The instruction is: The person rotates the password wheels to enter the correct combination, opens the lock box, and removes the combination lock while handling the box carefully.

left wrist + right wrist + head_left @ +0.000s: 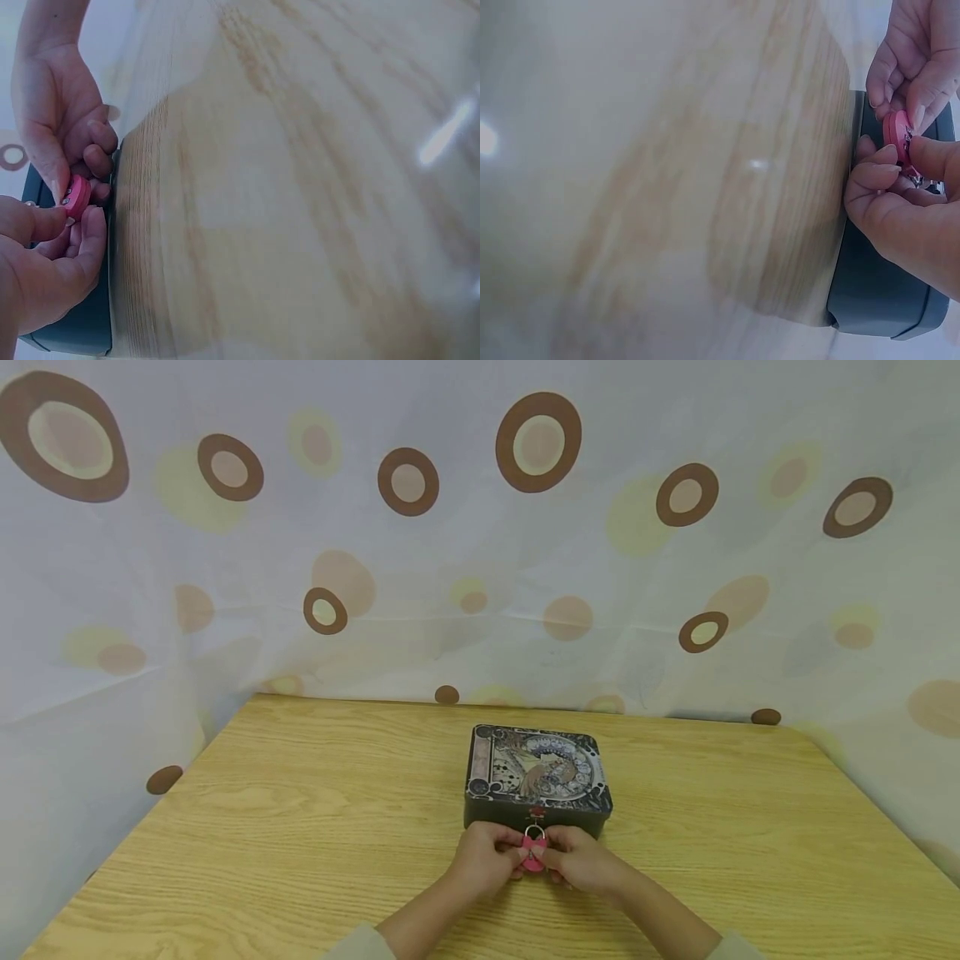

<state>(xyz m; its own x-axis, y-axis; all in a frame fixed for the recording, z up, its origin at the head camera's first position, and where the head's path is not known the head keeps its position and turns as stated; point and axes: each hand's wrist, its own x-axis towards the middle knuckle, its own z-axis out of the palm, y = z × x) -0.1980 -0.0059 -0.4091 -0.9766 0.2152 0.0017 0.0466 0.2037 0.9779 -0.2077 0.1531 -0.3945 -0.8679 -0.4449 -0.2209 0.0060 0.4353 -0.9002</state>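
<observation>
A pink padlock (533, 865) with a silver shackle is at the front of a dark box (480, 811) with a decorated lid. The shackle's top is by the box's small reddish latch (537, 812); whether it passes through the latch, I cannot tell. My left hand (483, 858) pinches the padlock's left side between thumb and fingers. From the right, my right hand (588, 860) pinches the other side, its thumb on the face. Small dark number dials appear on the padlock (77, 196) in the left wrist view. Fingers hide part of the lock body.
The box stands on a wood-grain table (315, 810), its lid down. Behind and along the sides hangs a white cloth (465, 543) printed with brown, peach and yellow circles.
</observation>
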